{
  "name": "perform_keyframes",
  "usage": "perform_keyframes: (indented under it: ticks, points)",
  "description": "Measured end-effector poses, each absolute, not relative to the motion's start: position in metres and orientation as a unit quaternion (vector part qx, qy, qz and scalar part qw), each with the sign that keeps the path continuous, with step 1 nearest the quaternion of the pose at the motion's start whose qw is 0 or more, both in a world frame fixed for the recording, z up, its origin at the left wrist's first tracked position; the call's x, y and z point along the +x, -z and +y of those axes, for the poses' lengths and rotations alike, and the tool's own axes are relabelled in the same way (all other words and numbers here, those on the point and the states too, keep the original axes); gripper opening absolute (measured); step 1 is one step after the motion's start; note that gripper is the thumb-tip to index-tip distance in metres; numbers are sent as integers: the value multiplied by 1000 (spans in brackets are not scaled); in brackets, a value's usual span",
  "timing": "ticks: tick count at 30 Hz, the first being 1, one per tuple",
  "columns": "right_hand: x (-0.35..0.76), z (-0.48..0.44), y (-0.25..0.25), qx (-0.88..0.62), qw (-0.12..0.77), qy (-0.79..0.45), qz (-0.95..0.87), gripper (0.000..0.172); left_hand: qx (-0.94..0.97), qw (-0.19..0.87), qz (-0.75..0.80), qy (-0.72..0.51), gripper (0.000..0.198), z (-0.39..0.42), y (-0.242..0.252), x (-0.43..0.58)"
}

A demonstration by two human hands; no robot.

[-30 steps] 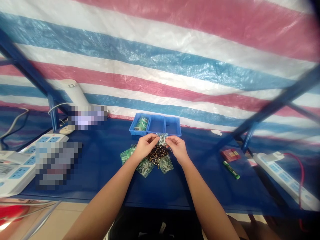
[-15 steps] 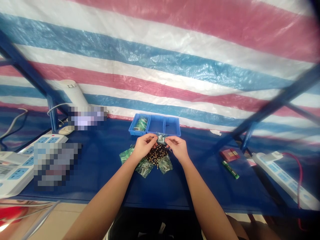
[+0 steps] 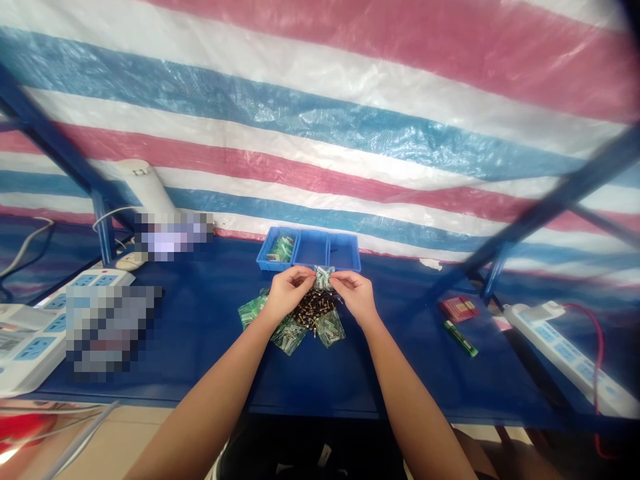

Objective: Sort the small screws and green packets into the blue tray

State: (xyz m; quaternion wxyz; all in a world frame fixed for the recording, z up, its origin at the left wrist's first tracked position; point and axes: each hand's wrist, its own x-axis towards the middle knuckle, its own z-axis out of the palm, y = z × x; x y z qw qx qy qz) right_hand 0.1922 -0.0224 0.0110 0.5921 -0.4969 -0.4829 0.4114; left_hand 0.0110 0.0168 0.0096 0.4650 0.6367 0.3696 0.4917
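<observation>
A small clear bag [image 3: 323, 278] with silvery pieces inside is stretched between my two hands. My left hand [image 3: 292, 291] pinches its left edge and my right hand [image 3: 356, 293] pinches its right edge. Below them lies a pile of small dark and brass-coloured parts [image 3: 314, 310]. Around the pile rest a clear bag [image 3: 330, 329] on the right, another bag [image 3: 290, 335] at the front and a greenish bag [image 3: 253, 309] on the left, partly behind my left forearm. Just behind my hands stands a blue tray [image 3: 345, 269] with three compartments; its left one holds green-tinted bags [image 3: 283, 248].
White power strips lie at the left [image 3: 45, 333] and right [image 3: 570, 357] of the blue table [image 3: 420, 373]. A red box [image 3: 459, 309] and a green packet [image 3: 460, 339] sit to the right. Slanted blue frame bars flank the striped sheet behind.
The silvery contents of the held bag look more spread out and the bag shows flatter between my fingers. Both hands stay in nearly the same place.
</observation>
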Motion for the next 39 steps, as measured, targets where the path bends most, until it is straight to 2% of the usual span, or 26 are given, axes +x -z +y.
perform_keyframes:
  ticks: [4, 8, 13, 20, 26, 36, 39]
  points:
    - [192, -22, -9, -506, 602, -371, -494, 21, 640, 445, 379, -499, 27, 15, -13, 12]
    - [193, -21, -8, -522, 601, -352, -492, 23, 646, 434, 394, -489, 35, 14, -16, 11]
    - [194, -21, -9, -520, 585, -370, -500, 37, 659, 421, 399, -479, 32, 16, -13, 10]
    - [193, -22, -10, -539, 580, -318, -521, 21, 675, 382, 407, -483, 26, 17, -12, 8]
    - [194, -21, -10, -518, 584, -389, -490, 24, 649, 458, 383, -471, 29, 15, -15, 9]
    - [193, -23, -12, -515, 594, -378, -489, 22, 676, 407, 389, -475, 21, 17, -11, 10]
    - [194, -23, -12, -507, 607, -366, -490, 20, 671, 427, 374, -478, 24, 15, -14, 11]
